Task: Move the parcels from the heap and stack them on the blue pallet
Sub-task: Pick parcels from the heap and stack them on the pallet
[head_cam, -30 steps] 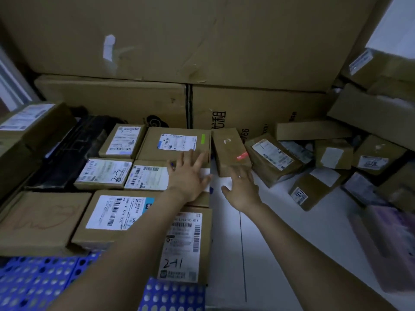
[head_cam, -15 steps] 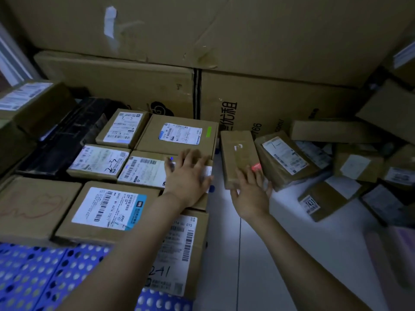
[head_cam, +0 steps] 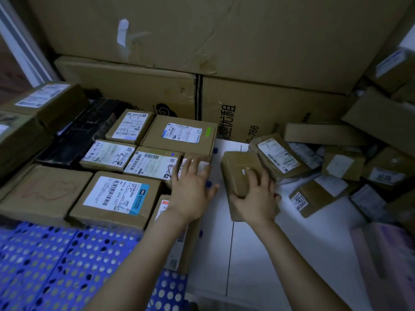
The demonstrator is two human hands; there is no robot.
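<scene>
Head view | our right grip (head_cam: 256, 199) held a brown parcel (head_cam: 235, 173) | our left grip (head_cam: 190, 191) spread flat over stacked parcels (head_cam: 116, 196)

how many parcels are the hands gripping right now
1: the plain brown cardboard parcel, gripped by the right hand over the white floor. The left hand is spread open over the stacked parcels on the blue perforated plastic pallet, gripping nothing.

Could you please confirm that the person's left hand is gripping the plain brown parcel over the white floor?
Not quite: it is the right hand that grips the plain brown parcel over the white floor, as the head view shows. The left hand lies open and holds nothing.
</scene>
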